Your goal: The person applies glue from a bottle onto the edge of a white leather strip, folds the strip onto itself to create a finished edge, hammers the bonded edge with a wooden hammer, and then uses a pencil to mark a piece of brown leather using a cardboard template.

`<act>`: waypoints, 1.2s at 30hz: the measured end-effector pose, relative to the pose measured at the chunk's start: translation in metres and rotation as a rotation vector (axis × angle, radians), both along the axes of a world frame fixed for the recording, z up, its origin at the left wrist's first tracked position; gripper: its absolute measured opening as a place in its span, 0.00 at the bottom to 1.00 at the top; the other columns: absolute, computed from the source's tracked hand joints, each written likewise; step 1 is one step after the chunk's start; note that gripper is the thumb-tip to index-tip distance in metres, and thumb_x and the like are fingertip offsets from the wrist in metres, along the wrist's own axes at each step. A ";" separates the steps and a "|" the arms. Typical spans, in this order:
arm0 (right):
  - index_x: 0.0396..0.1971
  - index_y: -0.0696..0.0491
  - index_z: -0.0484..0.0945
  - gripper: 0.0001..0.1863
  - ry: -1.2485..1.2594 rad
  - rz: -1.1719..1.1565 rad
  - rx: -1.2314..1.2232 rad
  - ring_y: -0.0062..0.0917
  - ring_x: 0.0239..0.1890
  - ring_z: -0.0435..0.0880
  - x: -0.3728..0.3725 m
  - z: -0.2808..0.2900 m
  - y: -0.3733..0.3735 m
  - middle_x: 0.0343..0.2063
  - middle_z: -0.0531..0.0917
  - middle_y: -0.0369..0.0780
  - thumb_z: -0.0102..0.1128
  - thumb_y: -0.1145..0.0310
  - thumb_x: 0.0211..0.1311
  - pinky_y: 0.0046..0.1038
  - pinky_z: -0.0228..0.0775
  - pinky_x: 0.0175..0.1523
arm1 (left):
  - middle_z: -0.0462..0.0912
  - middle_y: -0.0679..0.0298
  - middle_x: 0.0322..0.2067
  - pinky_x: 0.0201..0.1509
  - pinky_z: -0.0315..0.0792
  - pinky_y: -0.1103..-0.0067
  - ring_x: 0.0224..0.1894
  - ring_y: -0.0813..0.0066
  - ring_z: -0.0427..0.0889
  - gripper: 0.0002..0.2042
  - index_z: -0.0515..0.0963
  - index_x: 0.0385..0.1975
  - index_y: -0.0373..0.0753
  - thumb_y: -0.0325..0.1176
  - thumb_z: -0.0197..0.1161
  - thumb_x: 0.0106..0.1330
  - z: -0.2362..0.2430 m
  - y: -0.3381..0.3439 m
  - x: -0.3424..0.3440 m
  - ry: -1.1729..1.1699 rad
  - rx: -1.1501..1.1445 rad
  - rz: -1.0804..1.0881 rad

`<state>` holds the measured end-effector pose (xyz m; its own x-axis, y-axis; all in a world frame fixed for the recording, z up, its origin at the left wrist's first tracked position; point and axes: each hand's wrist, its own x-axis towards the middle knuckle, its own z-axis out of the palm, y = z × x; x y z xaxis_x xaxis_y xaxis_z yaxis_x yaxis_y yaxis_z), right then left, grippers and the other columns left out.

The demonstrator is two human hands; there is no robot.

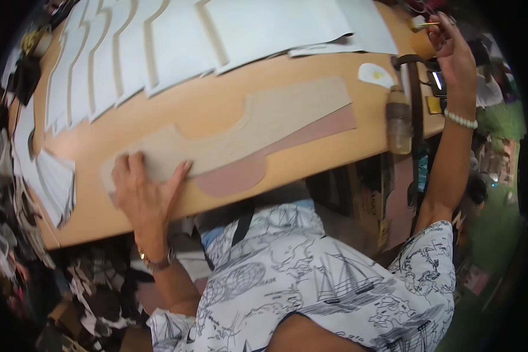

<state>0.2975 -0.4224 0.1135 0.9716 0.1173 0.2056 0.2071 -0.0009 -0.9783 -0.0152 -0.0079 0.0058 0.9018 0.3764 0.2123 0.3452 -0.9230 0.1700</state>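
My left hand (pixel 149 193) rests on the left end of a long beige pattern piece (pixel 281 105), fingers bent slightly and thumb apart. A pink piece (pixel 232 176) lies under the beige one, showing along its lower edge. My right hand (pixel 454 53) is raised at the far right of the table, its fingers closed on a thin yellow pen-like stick (pixel 429 24). Below that hand are a phone (pixel 437 83), a clear bottle (pixel 399 126) and a small white card with a yellow mark (pixel 375 75).
Rows of white pattern sheets (pixel 182 41) cover the back of the wooden table (pixel 299 161). A stack of white cut pieces (pixel 53 182) lies at the left. Piles of dark and grey scraps (pixel 100 293) surround the table's left and lower edges. Green floor (pixel 493 229) shows at the right.
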 end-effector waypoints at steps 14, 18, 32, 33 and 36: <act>0.35 0.60 0.78 0.18 0.137 0.783 -0.026 0.18 0.31 0.80 -0.226 -0.093 0.311 0.25 0.80 0.37 0.46 0.60 0.71 0.18 0.72 0.39 | 0.81 0.61 0.30 0.44 0.70 0.76 0.35 0.72 0.76 0.39 0.81 0.32 0.32 0.66 0.35 0.66 0.027 0.120 0.019 0.306 -1.004 -0.179; 0.35 0.60 0.77 0.16 0.024 0.908 -0.047 0.20 0.32 0.81 -0.241 -0.114 0.358 0.27 0.82 0.38 0.46 0.63 0.71 0.20 0.74 0.39 | 0.81 0.59 0.29 0.42 0.70 0.80 0.33 0.73 0.75 0.43 0.81 0.33 0.29 0.69 0.33 0.64 0.026 0.129 0.032 0.434 -1.147 -0.223; 0.35 0.55 0.76 0.08 -0.585 0.919 -0.321 0.30 0.28 0.82 -0.250 -0.137 0.410 0.24 0.81 0.42 0.50 0.67 0.67 0.27 0.73 0.35 | 0.80 0.47 0.34 0.48 0.70 0.72 0.40 0.63 0.79 0.49 0.80 0.39 0.26 0.77 0.36 0.54 0.015 0.138 0.035 0.473 -1.192 -0.257; 0.33 0.52 0.75 0.05 -0.653 0.868 -0.259 0.35 0.23 0.80 -0.250 -0.139 0.412 0.19 0.79 0.42 0.53 0.67 0.65 0.30 0.71 0.30 | 0.80 0.47 0.34 0.48 0.70 0.72 0.40 0.63 0.79 0.49 0.80 0.39 0.26 0.77 0.36 0.54 0.018 0.137 0.036 0.469 -1.195 -0.258; 0.34 0.52 0.75 0.05 -0.717 0.869 -0.278 0.35 0.23 0.80 -0.252 -0.138 0.415 0.20 0.79 0.43 0.54 0.67 0.64 0.31 0.71 0.29 | 0.80 0.46 0.34 0.48 0.70 0.70 0.41 0.62 0.79 0.50 0.80 0.39 0.26 0.77 0.36 0.53 0.021 0.136 0.032 0.437 -1.189 -0.250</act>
